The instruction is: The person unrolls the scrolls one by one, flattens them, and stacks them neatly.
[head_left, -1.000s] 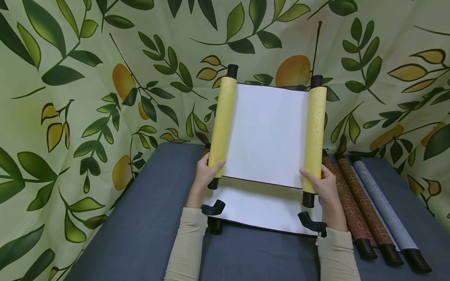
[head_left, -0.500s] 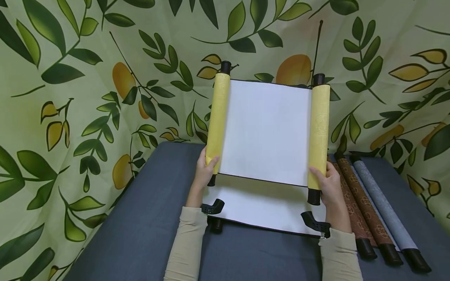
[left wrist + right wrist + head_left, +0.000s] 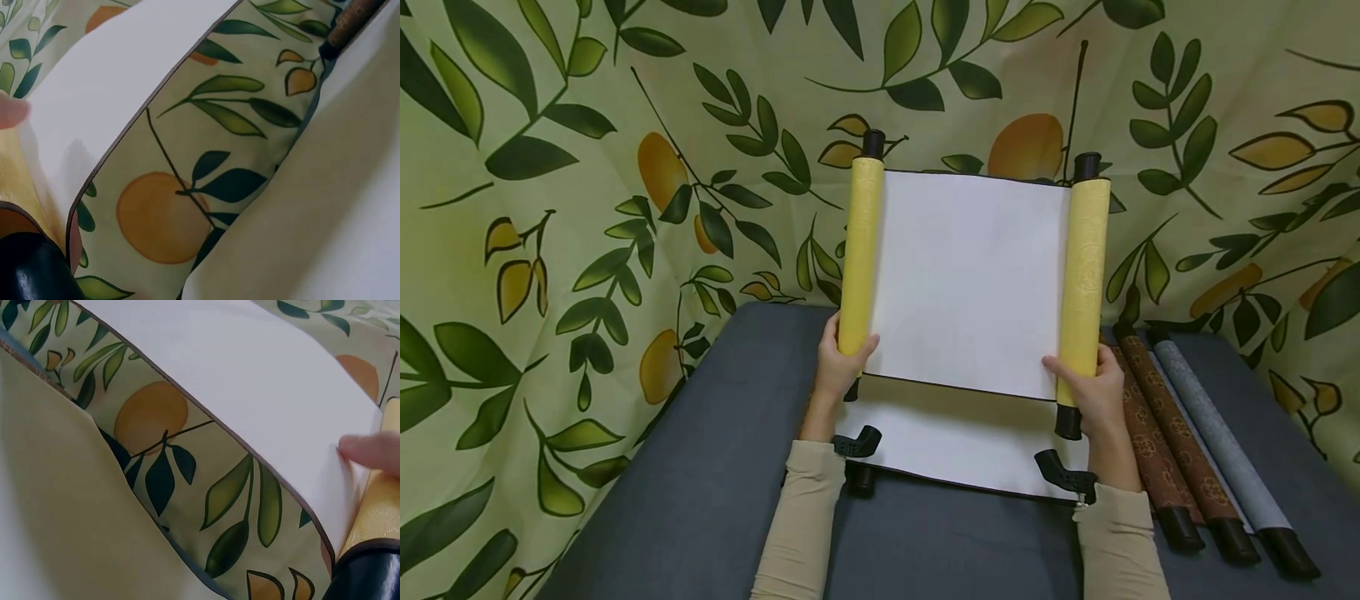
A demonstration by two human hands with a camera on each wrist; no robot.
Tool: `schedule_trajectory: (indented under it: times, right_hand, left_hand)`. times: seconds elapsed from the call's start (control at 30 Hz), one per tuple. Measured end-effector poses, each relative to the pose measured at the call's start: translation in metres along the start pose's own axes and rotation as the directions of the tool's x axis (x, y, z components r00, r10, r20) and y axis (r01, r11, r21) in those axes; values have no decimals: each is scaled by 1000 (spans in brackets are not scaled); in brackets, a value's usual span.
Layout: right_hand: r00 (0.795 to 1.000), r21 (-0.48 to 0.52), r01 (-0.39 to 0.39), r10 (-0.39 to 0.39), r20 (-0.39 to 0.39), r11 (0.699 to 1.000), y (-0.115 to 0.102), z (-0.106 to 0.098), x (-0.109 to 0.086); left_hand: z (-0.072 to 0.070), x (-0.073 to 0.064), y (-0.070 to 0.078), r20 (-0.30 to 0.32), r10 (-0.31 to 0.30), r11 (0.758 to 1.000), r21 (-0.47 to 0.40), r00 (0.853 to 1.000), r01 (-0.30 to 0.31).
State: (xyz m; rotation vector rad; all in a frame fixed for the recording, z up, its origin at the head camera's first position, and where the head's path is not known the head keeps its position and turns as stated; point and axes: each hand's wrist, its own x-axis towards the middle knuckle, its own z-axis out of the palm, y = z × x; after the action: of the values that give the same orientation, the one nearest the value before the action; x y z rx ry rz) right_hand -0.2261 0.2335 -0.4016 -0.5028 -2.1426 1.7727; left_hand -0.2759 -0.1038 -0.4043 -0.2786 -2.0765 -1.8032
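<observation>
A hanging scroll with a blank white sheet [image 3: 973, 279] is held up, partly unrolled, between two yellow rolls with black end knobs. My left hand [image 3: 842, 362] grips the left yellow roll [image 3: 861, 250] near its lower end, thumb in front. Likewise, my right hand [image 3: 1093, 387] holds the right yellow roll [image 3: 1084, 275] low down, its thumb [image 3: 372, 452] by the sheet's edge in the right wrist view. A black knob [image 3: 31, 269] shows below the left roll in the left wrist view. The fingers behind the rolls are mostly hidden.
Under the raised scroll, another white sheet [image 3: 955, 458] lies on the grey-blue table [image 3: 715, 467], a black knob [image 3: 861, 481] at its near left. To the right lie two brown patterned rolls [image 3: 1187, 442] and a grey-blue roll [image 3: 1225, 442]. A leaf-printed cloth [image 3: 737, 67] hangs behind.
The yellow rolls have moved apart, the left one leftward and the right one slightly rightward, so more white sheet shows between them. Both hands keep their grip.
</observation>
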Motion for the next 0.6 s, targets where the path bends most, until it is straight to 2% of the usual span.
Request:
schedule_trajectory:
  times: [0.13,0.27,0.43,0.6]
  right_hand:
    - [999,0,3,-3,-40,1000,0,1,-1]
    - [997,12,12,-11,-78,1000,-1,1,-1]
    - [992,68,38,-29,-123,997,1,2,-2]
    - [986,118,92,-74,-153,989,1,2,-2]
  left_hand:
    - [1,0,-1,-47,59,998,38,997,-57]
    - [3,0,0,-114,93,995,50,989,-88]
    - [5,-1,0,-197,90,992,106,976,-70]
    - [4,-1,1,-216,85,989,137,973,-56]
